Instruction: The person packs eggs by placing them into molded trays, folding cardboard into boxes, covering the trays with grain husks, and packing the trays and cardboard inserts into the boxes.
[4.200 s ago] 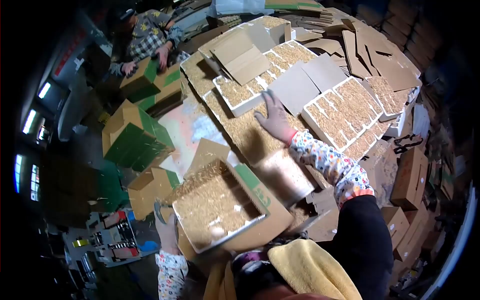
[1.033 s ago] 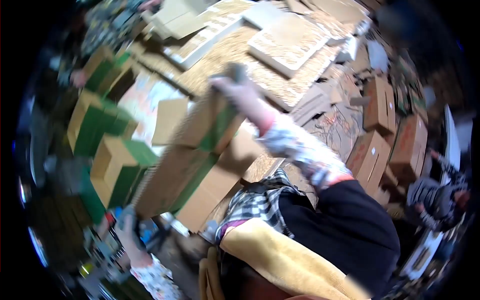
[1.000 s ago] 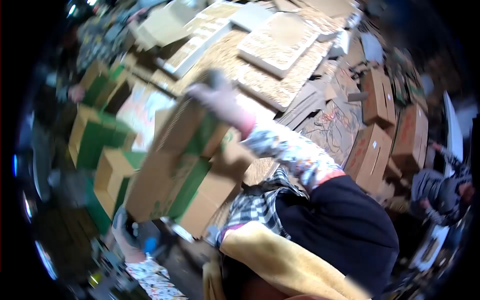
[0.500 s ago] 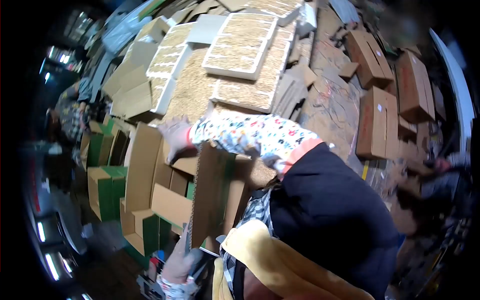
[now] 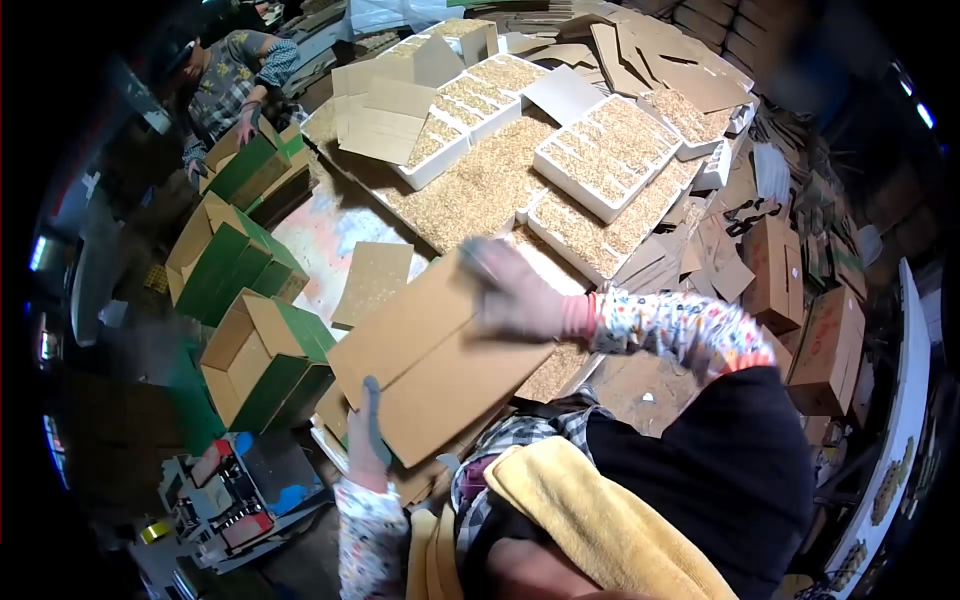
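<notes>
A brown cardboard box (image 5: pixel 430 370) lies in front of me with its top flaps folded down and a seam across the middle. My left hand (image 5: pixel 370 440), in a glove with grey fingers, grips the box's near left corner, one digit stretched up along the edge. Across the far right part of the top lies my right hand (image 5: pixel 520 295), also gloved and somewhat blurred, with its fingers stretched out flat. What is inside the box is hidden.
Open green-and-brown boxes (image 5: pixel 265 355) stand on the left. White trays (image 5: pixel 610 165) of small tan pieces sit on the heaped table behind. A co-worker (image 5: pixel 225 90) handles a box at far left. A tape machine (image 5: pixel 225 490) is at lower left; closed cartons (image 5: pixel 828 350) stand right.
The box, upright and open before, now shows a closed top facing me. My right hand has moved from beyond it onto its top. My view has swung left, bringing the co-worker into clearer sight.
</notes>
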